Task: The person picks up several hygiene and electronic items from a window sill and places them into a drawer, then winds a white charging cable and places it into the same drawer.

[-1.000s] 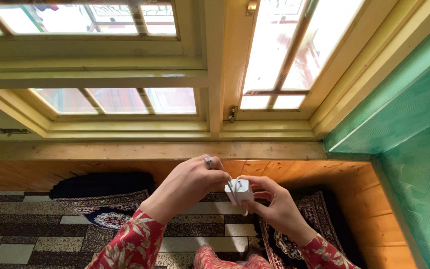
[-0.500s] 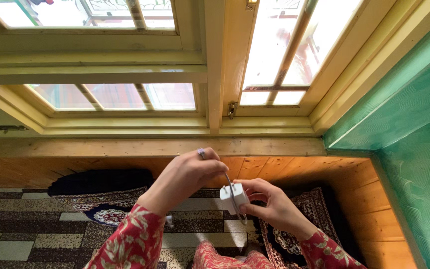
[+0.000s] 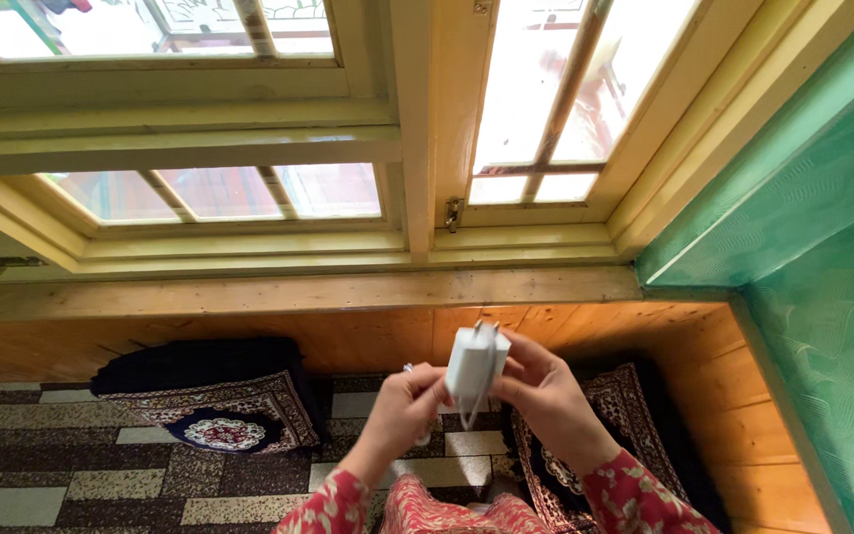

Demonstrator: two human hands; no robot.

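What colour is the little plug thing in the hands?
White; the charger plug shows clearly in the head view.

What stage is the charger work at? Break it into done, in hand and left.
Done: the white charger block is lifted off the patterned floor, prongs pointing up toward the window. In hand: the right hand grips the block's side, while the left hand pinches the thin white cable hanging in a loop below it. Left: the cable is neither wound up nor clearly detached; no socket shows.

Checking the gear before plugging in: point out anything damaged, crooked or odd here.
Nothing stands out. The white charger looks whole, prongs up, thin cord hanging below, held between left hand and right hand. The patterned cushions lie flat against the wooden wall.
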